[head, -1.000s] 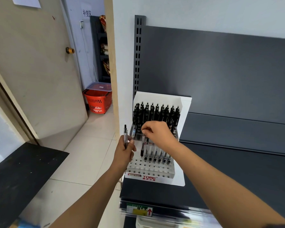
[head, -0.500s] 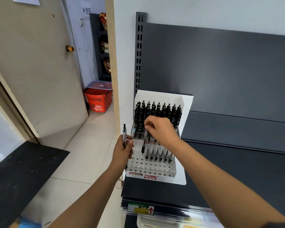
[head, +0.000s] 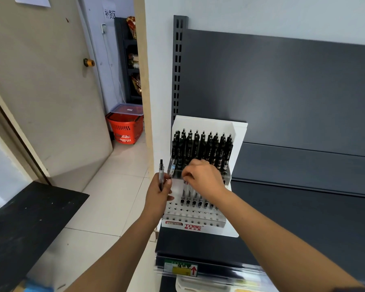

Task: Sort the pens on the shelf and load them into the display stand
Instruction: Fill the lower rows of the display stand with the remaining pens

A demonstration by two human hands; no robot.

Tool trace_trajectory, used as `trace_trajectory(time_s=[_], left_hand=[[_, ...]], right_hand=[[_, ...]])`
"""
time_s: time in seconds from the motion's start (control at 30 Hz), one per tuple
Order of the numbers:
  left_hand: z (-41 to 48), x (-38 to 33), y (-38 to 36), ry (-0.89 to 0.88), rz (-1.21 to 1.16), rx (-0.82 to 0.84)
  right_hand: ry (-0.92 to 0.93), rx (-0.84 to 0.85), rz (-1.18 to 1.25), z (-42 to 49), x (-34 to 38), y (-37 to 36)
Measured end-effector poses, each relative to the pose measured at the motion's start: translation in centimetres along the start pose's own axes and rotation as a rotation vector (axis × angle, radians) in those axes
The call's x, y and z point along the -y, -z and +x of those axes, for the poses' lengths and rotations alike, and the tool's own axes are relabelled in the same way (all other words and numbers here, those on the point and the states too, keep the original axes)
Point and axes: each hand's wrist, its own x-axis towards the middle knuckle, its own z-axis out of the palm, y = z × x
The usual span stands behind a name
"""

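The dark shelf [head: 303, 228] holds a white stand [head: 238, 144] at its left end. Black pens [head: 202, 148] fill the back rows. The right hand [head: 202, 180] curls over the front pens; I cannot tell if it pinches one. The left hand [head: 158, 194] grips a clear pen [head: 161, 169] upright, just beside the stand.

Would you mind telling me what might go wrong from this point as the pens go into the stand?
The right hand appears to pinch a middle-row pen among close neighbours; a nudge might tip them or miss the hole.
The left hand holds a spare pen only by its lower half; it might slip.
The display stand sits at the left end of the shelf, so a push may shift it off.
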Motion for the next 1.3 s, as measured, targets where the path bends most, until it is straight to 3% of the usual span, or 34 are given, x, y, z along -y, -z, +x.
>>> trace_trajectory(time_s=[0.27,0.47,0.7,0.83,0.97,1.3], left_hand=[[-0.3,0.0,0.0,0.017,0.005,0.012],[-0.4,-0.4,-0.2,-0.007,-0.017,0.069],[-0.5,-0.7,0.0,-0.028,0.008,0.119],[-0.3,-0.6,0.3,-0.054,0.043,0.109],[0.0,-0.3,0.5,-0.087,0.089,0.046],[-0.1,0.1,1.0,-0.028,0.070,0.024]], right_hand=[[-0.043,0.011,-0.009,0.3,-0.1,-0.2],[-0.152,-0.050,0.481,1.0,1.0,1.7],[-0.234,-0.079,0.680,1.0,1.3,1.9],[-0.226,-0.118,0.631,1.1,1.8,2.3],[-0.167,-0.166,0.391,0.9,1.6,3.0],[-0.085,-0.081,0.290,0.7,1.3,2.0]])
